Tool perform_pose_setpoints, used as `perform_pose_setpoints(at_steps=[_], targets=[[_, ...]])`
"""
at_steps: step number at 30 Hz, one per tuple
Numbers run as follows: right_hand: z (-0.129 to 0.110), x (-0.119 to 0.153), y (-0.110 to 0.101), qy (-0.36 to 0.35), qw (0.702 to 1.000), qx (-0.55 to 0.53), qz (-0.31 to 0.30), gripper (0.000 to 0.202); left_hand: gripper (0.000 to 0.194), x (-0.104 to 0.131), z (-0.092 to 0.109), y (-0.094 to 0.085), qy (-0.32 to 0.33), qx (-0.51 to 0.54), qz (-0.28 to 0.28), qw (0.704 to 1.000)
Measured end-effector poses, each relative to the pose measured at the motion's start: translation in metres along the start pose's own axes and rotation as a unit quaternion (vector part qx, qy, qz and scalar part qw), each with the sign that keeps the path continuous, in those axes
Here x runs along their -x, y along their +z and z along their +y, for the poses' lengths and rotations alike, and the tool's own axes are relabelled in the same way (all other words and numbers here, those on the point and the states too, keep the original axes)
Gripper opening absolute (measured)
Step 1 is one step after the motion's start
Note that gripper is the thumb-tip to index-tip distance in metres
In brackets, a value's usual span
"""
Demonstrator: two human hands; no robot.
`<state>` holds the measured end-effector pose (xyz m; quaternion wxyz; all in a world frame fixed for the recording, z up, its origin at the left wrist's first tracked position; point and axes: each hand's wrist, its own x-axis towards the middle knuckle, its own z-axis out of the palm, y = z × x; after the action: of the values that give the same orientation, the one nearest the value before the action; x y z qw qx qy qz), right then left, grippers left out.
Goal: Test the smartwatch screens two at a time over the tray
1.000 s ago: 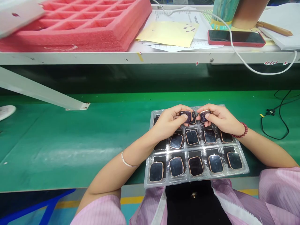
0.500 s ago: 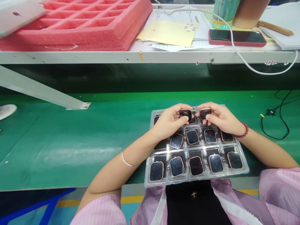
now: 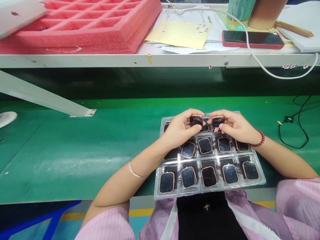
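Between thumb and fingers, my left hand [image 3: 183, 127] grips a smartwatch body [image 3: 196, 120] with a dark screen, a gold rim and a faint line of light text. My right hand [image 3: 232, 125] pinches a second smartwatch body [image 3: 218, 121] of the same look. Both are held over the back row of a clear plastic tray [image 3: 178, 192], whose front edge overhangs the bench. Several strapless watch bodies lie in its pockets, such as one in the front row [image 3: 209, 176]. One pocket at the left of the middle row shows no watch. My hands cover part of the back row.
A white shelf [image 3: 100, 61] spans the back, bearing a pink foam tray [image 3: 87, 43], papers [image 3: 180, 35], a red-edged phone [image 3: 252, 39] and a white cable [image 3: 250, 53]. Its slanted leg [image 3: 47, 91] meets the green bench [image 3: 62, 150] at left. A black cable [image 3: 303, 133] lies at right.
The watch in my left hand has tilted and shifted slightly left and up; its small green mark no longer shows. The right-hand watch has tipped a little. The tray stays put.
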<state>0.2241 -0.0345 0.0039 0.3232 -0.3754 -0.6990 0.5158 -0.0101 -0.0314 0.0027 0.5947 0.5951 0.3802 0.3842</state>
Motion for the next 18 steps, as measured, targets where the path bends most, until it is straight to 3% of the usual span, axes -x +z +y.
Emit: perform_pose_setpoints(at_steps=[13, 18], targets=[[0.0054, 0.0009, -0.0008, -0.012, 1.0, 0.011, -0.003, 0.039, 0.047, 0.001, -0.0018, -0.0005, -0.011, -0.01, 0.002, 1.0], [0.0073, 0.0012, 0.0003, -0.031, 0.998, 0.043, -0.015, 0.045, 0.035, -0.0007, -0.0024, -0.0007, 0.003, 0.007, 0.008, 1.0]])
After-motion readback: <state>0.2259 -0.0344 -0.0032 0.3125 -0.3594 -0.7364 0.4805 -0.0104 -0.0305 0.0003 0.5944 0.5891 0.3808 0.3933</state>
